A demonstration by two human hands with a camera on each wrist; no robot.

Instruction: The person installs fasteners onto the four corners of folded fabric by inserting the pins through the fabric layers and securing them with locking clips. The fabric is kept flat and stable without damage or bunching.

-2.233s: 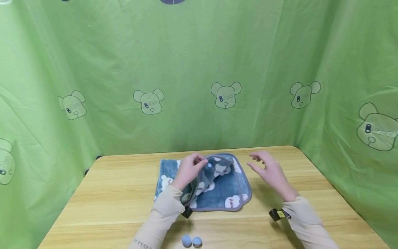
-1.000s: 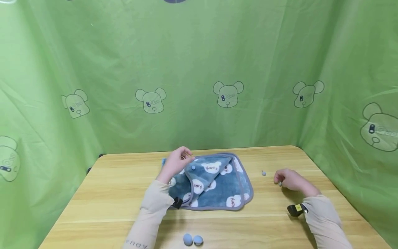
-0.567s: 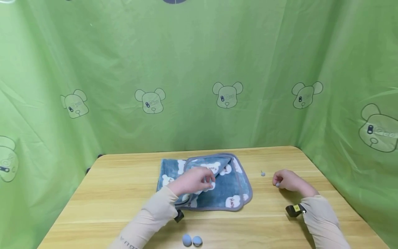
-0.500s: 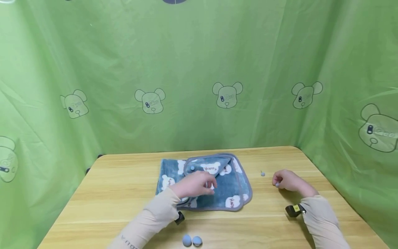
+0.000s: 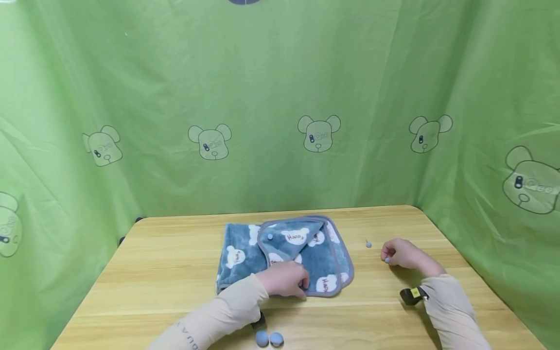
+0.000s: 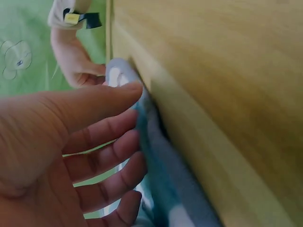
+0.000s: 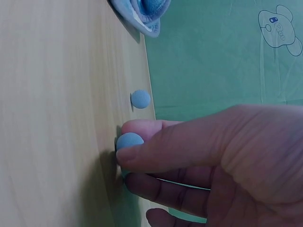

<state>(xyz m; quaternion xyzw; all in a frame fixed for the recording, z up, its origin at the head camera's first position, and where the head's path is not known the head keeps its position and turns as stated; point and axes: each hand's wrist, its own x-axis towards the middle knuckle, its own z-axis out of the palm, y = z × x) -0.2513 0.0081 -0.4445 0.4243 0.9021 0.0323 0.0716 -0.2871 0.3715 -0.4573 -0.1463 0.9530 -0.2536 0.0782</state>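
A blue plush blanket (image 5: pixel 315 262) with white bear prints lies folded, one corner flap turned over, with a small round blue button-like head (image 5: pixel 270 236) on the flap. At the blanket's front edge is my left hand (image 5: pixel 286 278). In the left wrist view, its thumb (image 6: pixel 111 101) and loosely bent fingers lie close to the grey trim, a gap between them. My right hand (image 5: pixel 404 253), to the right of the blanket, pinches a round blue-headed piece (image 7: pixel 129 141) at the tabletop. Just beyond it lies a blue-headed pin (image 5: pixel 369 244), its thin point upward.
Two more round blue pieces, a left one (image 5: pixel 262 338) and a right one (image 5: pixel 276 339), sit near the front of the wooden table (image 5: pixel 144 272). A green bear-print curtain (image 5: pixel 262 97) encloses the table's back and sides.
My left hand let go of the blanket flap, which now lies flatter, and moved to the front edge. My right hand went right and down and took hold of a round blue-headed piece.
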